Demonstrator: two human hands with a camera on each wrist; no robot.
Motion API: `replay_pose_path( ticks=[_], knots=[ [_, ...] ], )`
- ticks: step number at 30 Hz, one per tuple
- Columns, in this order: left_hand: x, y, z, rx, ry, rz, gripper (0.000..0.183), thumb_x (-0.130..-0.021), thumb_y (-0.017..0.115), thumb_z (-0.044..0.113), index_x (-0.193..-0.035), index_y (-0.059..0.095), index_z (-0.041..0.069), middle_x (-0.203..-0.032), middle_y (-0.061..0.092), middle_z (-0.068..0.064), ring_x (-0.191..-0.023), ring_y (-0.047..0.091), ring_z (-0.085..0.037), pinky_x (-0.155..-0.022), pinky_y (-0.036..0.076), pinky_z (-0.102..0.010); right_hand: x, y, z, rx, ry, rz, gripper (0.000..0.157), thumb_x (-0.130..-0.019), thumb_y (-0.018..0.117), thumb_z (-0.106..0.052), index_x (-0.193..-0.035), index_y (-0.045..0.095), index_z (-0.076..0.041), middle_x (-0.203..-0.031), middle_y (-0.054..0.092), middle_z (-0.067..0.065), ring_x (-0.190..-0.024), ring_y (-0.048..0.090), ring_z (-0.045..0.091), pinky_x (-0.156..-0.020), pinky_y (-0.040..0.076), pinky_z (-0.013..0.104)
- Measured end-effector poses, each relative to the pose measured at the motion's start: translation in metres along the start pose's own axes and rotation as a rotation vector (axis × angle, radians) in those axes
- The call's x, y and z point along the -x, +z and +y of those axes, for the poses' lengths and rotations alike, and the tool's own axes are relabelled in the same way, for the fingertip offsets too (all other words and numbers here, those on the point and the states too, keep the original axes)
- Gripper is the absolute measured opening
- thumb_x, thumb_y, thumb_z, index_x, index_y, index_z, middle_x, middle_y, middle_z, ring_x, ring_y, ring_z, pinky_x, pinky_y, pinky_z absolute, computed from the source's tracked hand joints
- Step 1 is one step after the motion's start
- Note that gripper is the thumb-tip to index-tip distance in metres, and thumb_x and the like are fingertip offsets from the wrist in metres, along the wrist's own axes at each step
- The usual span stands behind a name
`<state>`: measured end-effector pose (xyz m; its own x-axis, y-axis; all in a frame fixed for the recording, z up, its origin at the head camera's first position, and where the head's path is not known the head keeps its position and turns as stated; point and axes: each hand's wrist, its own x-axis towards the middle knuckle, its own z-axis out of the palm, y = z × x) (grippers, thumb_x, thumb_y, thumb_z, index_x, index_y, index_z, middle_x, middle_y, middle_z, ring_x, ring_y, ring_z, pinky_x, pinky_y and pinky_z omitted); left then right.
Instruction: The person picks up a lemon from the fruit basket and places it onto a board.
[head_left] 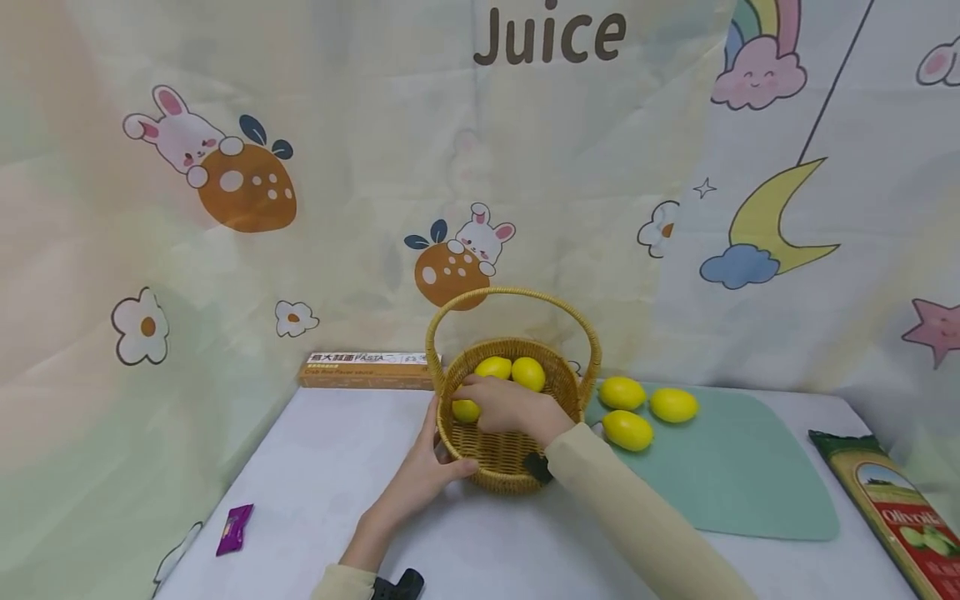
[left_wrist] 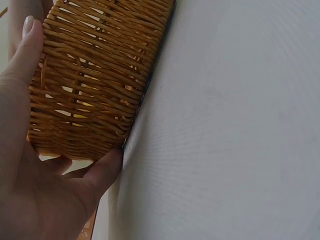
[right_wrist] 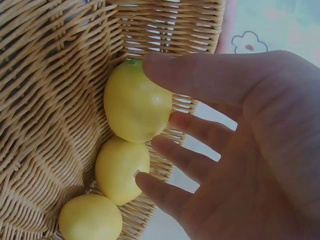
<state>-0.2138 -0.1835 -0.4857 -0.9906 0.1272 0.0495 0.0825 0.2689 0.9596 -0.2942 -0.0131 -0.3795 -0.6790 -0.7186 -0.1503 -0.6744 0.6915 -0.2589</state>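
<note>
A woven wicker basket (head_left: 495,479) with a tall arched handle stands on the table, with three lemons (head_left: 528,374) inside along its far and left side. My left hand (head_left: 423,471) holds the basket's left side, thumb along the near wall; in the left wrist view, its fingers (left_wrist: 107,172) reach round the wicker. My right hand (head_left: 502,406) is down inside the basket at the leftmost lemon (head_left: 466,411). In the right wrist view, the thumb lies over the top end of that lemon (right_wrist: 135,107), with the other fingers loosely extended beside the fruit.
Three more lemons (head_left: 628,430) lie on a green mat (head_left: 757,475) right of the basket. Behind it on the left is a pasta box (head_left: 375,379). A purple wrapped packet (head_left: 235,529) lies at front left, an Olivoilà bag (head_left: 892,508) at far right.
</note>
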Motion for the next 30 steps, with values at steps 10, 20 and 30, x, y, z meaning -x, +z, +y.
replay_pose_path(
  ticks=[10, 20, 30],
  knots=[
    [0.000, 0.002, -0.002, -0.035, -0.026, 0.008, 0.115, -0.082, 0.082, 0.033, -0.151, -0.007, 0.056, -0.167, 0.010, 0.009, -0.153, 0.023, -0.029, -0.118, 0.035, -0.052, 0.004, 0.001, -0.001, 0.112, 0.072, 0.006, 0.053, -0.090, 0.067, -0.010, -0.141, 0.058, -0.024, -0.152, 0.048, 0.001, -0.132, 0.054, 0.024, -0.108, 0.049, 0.044],
    [0.001, 0.004, -0.004, -0.047, -0.021, 0.016, 0.114, -0.082, 0.082, 0.032, -0.152, -0.005, 0.056, -0.167, 0.009, 0.009, -0.152, 0.024, -0.034, -0.117, 0.036, -0.054, 0.009, 0.003, -0.002, 0.136, 0.110, -0.023, 0.044, -0.093, 0.067, -0.019, -0.136, 0.062, -0.026, -0.137, 0.061, -0.003, -0.122, 0.058, 0.016, -0.104, 0.050, 0.041],
    [0.001, 0.002, -0.001, -0.065, -0.010, -0.006, 0.113, -0.084, 0.080, 0.033, -0.152, -0.008, 0.055, -0.168, 0.006, 0.006, -0.152, 0.021, -0.038, -0.117, 0.027, -0.065, 0.017, 0.001, -0.012, 0.047, 0.057, -0.097, 0.038, -0.090, 0.071, -0.018, -0.127, 0.067, -0.021, -0.118, 0.069, -0.006, -0.100, 0.061, 0.010, -0.100, 0.052, 0.034]
  ],
)
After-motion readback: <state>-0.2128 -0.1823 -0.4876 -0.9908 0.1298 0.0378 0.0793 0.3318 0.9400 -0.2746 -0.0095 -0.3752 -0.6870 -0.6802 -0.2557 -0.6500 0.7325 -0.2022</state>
